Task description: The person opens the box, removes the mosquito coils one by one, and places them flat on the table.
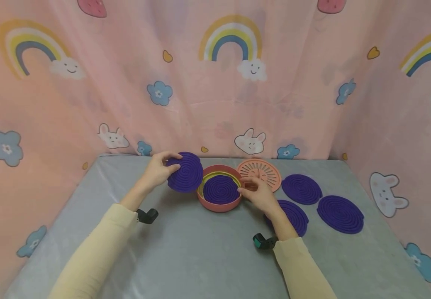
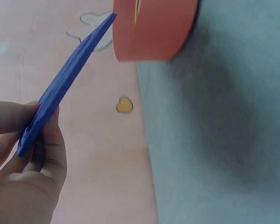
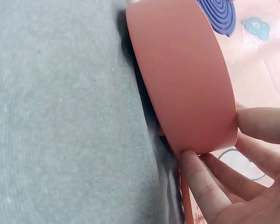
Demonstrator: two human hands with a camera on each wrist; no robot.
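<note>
My left hand (image 1: 160, 168) pinches a purple mosquito coil (image 1: 186, 174) by its left edge, thumb on the near face. It is raised and tilted just left of a round pink mosquito coil box (image 1: 220, 207). In the left wrist view the held coil (image 2: 67, 84) shows edge-on, apart from the box (image 2: 154, 37). Another purple coil (image 1: 221, 190) lies inside the box, within a yellow inner ring. At the box's right side, my right hand (image 1: 259, 195) grips the rim and wall; the right wrist view shows its fingers (image 3: 203, 182) against the box wall (image 3: 182, 74).
An orange-pink slotted lid (image 1: 271, 171) lies behind my right hand. Flat on the right of the grey table (image 1: 200, 257) are more purple coils (image 1: 302, 189), (image 1: 340, 214), one coil (image 1: 293, 216) partly under my right forearm. A patterned pink curtain (image 1: 200, 116) hangs behind.
</note>
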